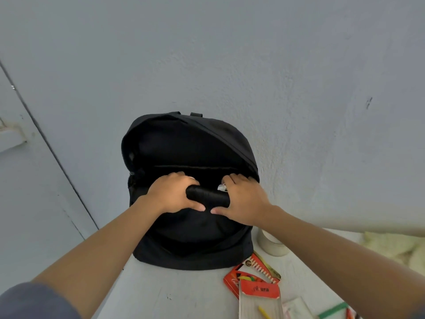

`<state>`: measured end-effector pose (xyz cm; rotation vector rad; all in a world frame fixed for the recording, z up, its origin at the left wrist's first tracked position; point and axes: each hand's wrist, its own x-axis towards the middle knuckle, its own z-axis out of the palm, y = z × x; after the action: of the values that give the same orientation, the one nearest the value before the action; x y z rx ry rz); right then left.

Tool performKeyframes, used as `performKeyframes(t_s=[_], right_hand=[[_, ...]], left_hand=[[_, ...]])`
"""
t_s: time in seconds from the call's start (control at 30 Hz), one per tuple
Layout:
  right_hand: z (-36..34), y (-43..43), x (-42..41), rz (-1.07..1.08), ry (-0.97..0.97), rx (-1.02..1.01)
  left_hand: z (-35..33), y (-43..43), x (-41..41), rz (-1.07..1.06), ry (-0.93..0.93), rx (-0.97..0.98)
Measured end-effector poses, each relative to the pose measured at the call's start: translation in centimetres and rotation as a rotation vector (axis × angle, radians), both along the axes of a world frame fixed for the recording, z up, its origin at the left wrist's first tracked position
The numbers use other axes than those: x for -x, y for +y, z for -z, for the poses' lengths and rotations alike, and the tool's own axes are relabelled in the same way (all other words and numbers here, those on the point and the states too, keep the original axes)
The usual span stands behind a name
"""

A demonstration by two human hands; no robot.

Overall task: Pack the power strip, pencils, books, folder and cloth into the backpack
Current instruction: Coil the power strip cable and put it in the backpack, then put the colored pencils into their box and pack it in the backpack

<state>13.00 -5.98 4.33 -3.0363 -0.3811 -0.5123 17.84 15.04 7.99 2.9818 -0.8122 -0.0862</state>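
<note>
Left hand (174,194) and right hand (243,201) both have fingers curled over the front lip of the backpack (190,238), which stands open on the surface (161,291). Yank too hard and it tips forward, maybe knocking off the pencils (253,282) beside it.

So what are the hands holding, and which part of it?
Both the left hand and the right hand grip the backpack by the front edge of its open top, fingers hooked inside, thumbs outside.

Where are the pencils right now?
In the head view, lower right: the red pencil packs lie on the white table, just right of the backpack's near corner, nearer the camera than a white cylinder.
</note>
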Motion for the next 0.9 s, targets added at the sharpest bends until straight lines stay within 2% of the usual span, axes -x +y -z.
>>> performKeyframes(t_s=[0.2,0.4,0.5,0.57,0.67,0.77,0.9], right_hand=[[-0.1,0.1,-0.8,0.053,-0.096,-0.066],[-1.5,-0.9,-2.6,-0.015,0.209,-0.216],[-0.5,-0.6,-2.2,-0.008,0.102,-0.134],[0.4,-0.1,-1.7,-0.008,0.001,-0.057],[0.0,0.2,-1.3,0.013,0.018,-0.041],[-1.3,0.1,-0.5,-0.025,0.066,-0.094],[-1.4,-0.6,1.7,-0.120,-0.019,-0.237]], left_hand=[[-2.3,-1.0,-0.9,0.086,-0.184,-0.164],[-1.0,-0.5,-2.5,0.072,-0.096,0.018],[1.0,0.1,-2.5,0.077,-0.207,0.128],[2.2,0.5,-2.2,0.118,-0.311,0.113],[3.1,1.1,-1.5,0.197,-0.449,0.084],[3.2,1.3,-0.5,0.240,-0.435,0.247],[3.4,0.7,2.5,0.280,-0.392,0.484]])
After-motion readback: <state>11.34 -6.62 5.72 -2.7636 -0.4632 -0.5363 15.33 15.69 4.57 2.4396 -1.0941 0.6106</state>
